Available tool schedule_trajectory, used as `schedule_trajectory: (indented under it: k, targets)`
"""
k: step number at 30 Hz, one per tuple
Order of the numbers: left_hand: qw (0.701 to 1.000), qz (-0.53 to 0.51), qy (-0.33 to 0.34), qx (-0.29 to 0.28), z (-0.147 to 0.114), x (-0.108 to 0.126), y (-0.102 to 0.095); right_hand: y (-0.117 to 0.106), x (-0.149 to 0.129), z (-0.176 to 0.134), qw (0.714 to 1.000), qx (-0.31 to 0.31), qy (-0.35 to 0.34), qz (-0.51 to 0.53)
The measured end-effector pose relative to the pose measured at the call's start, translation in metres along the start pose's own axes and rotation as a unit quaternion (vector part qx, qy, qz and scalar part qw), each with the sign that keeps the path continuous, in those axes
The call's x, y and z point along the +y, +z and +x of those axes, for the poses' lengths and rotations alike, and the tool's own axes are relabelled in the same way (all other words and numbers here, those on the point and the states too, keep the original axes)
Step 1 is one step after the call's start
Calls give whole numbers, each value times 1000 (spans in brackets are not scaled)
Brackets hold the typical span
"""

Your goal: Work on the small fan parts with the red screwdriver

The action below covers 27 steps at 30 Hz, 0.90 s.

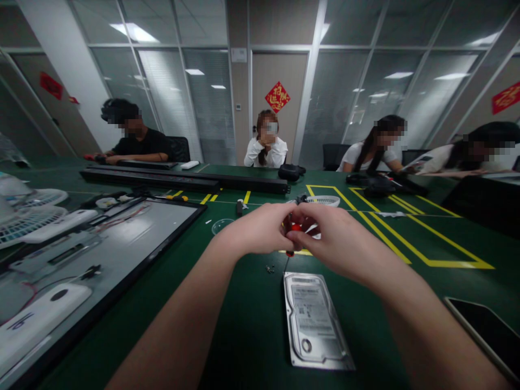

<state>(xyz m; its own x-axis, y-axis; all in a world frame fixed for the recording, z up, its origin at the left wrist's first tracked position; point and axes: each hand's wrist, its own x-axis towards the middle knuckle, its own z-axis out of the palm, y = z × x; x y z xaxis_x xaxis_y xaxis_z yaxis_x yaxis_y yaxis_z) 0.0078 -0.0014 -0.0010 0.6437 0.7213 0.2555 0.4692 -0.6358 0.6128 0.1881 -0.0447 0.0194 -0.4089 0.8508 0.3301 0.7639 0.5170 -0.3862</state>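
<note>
A silver hard drive (311, 319) lies label up on the green table in front of me. Above its far left corner stands a screwdriver (290, 252) with a red and black handle, its thin shaft reaching down to that corner. My right hand (325, 227) is closed around the handle, thumb and fingers pinching it. From the other side my left hand (266, 225) curls its fingers around the same handle; its fingertips are partly hidden. A few small screws (270, 268) lie loose on the table just left of the drive.
On the left lies a large flat panel (162, 227) with a black frame and parts on it. A phone (483, 330) rests at the right. Behind my hands are a clear round dish (223, 226) and long black bars (182, 179). Several people sit across the table.
</note>
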Motion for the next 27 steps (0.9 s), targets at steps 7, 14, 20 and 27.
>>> schedule_trajectory:
  k: [7,14,20,27]
  targets:
    - [999,38,-3,2,-2,3,-3,1,4,1,1000,-9,-15,-8]
    - [999,27,-15,9,-1,1,-1,1,1,0,1000,2,7,-12]
    - [1000,24,-6,9,-3,3,-3,0,3,1,1000,-12,-10,1]
    - [999,20,-22,20,-2,5,-3,1,-1,0,1000,-6,18,-18]
